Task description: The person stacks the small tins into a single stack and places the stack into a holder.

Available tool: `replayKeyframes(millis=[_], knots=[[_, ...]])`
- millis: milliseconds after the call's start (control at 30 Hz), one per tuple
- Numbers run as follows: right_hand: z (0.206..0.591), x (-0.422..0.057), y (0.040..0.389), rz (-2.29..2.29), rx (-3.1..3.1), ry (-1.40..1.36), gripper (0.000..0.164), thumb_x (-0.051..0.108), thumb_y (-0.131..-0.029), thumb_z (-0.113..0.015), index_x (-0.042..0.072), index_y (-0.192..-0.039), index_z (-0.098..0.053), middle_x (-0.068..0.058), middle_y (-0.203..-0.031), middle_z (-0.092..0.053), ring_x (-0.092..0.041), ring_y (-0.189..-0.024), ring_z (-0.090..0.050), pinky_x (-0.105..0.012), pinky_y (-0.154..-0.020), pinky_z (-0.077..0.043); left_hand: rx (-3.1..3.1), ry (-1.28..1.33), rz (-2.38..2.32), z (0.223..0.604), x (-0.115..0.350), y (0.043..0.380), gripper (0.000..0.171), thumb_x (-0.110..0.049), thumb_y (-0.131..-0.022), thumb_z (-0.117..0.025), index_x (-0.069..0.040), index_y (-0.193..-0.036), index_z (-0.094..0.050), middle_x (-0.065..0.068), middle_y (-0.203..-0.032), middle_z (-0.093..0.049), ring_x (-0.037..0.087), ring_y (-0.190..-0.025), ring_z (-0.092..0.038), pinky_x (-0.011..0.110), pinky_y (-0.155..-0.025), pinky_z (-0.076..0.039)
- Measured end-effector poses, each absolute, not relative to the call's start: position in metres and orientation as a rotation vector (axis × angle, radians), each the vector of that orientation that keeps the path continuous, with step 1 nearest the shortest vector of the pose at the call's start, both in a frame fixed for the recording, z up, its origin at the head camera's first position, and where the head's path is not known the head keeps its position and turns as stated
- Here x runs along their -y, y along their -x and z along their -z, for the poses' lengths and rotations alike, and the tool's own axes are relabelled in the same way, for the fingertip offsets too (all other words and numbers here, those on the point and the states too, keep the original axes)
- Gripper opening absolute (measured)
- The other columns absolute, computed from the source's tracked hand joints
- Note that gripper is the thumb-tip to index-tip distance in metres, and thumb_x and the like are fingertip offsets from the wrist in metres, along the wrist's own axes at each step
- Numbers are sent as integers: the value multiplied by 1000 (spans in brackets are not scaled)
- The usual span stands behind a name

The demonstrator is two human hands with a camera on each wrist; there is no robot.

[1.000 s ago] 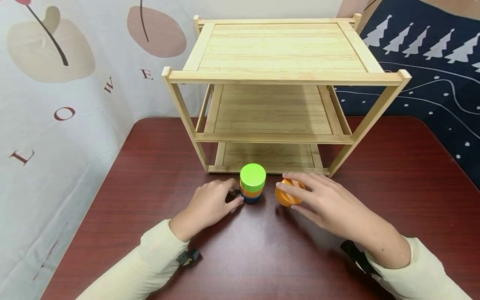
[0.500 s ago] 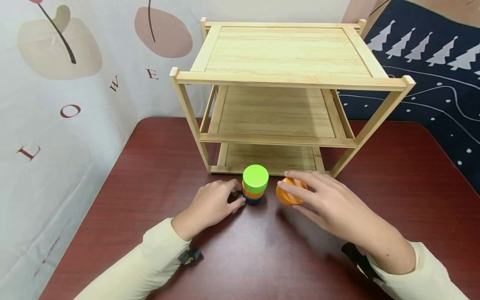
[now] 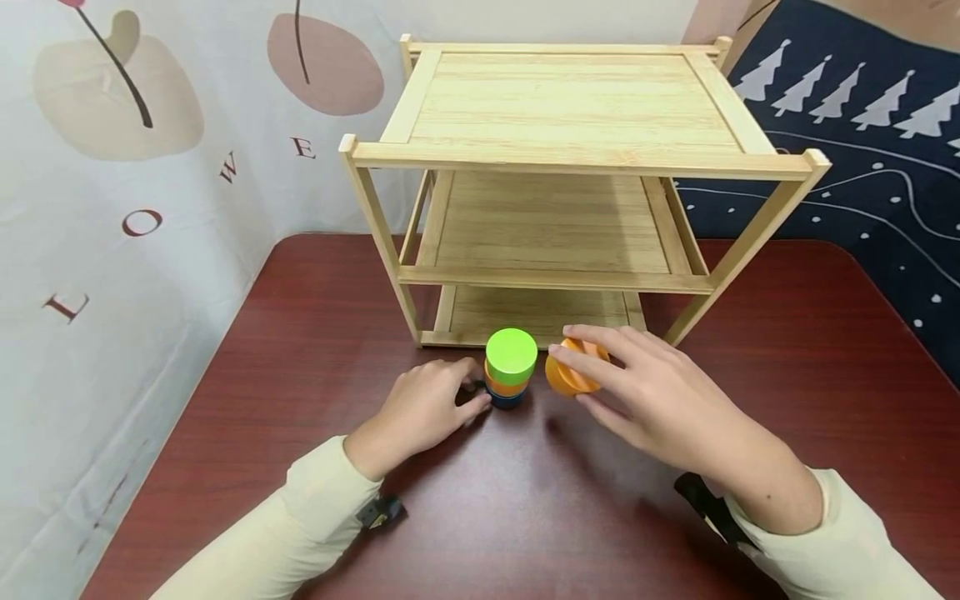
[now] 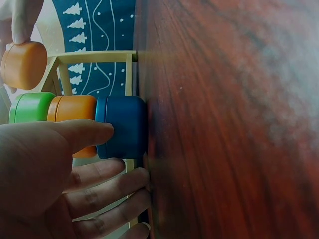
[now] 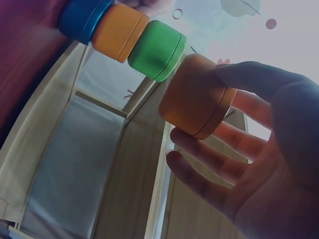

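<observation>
Three small round lidded jars stand stacked on the table: a blue jar (image 4: pixel 128 124) at the bottom, an orange jar (image 4: pixel 75 108) in the middle and a green jar (image 3: pixel 512 357) on top. My left hand (image 3: pixel 422 408) is at the stack's left side, thumb and index finger at the blue jar, other fingers spread beside it. Another orange jar (image 5: pixel 192 94) is held up in my right hand (image 3: pixel 660 396), between thumb and fingers. It is raised off the table, right of the stack and apart from it in the head view, its top partly covered by fingers.
A wooden three-tier rack (image 3: pixel 570 167) stands right behind the stack, its bottom front rail close to the jars. The dark red table (image 3: pixel 480 517) extends around both hands. Patterned cloth (image 3: pixel 150 292) hangs at the left and back.
My right hand has lifted the orange jar a little and brought it slightly left, nearer to the stack. The left hand and the stack stay where they were; the head view shifted slightly.
</observation>
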State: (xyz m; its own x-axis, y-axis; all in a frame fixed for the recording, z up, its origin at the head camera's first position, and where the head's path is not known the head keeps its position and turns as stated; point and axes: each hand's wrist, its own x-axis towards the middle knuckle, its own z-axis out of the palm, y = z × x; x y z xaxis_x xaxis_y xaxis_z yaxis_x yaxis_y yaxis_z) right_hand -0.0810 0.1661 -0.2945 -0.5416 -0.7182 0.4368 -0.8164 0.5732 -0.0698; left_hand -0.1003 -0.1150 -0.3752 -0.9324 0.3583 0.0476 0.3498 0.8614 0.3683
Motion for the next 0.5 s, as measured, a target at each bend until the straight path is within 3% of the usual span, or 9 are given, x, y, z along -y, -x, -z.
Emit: replayKeyframes(millis=[500], knots=[[291,-153,87,-435,2391,-1237,60,14,-79,-79,16,-136,-61,-11,-132,-62,-29,-106,-64,-45,-84,-53,-2998,-576,-608,374,116,100,25,-39,-88,-74,-22,-106,-69,-7,-96,-74,19,-92,-71,48,-72,-56]])
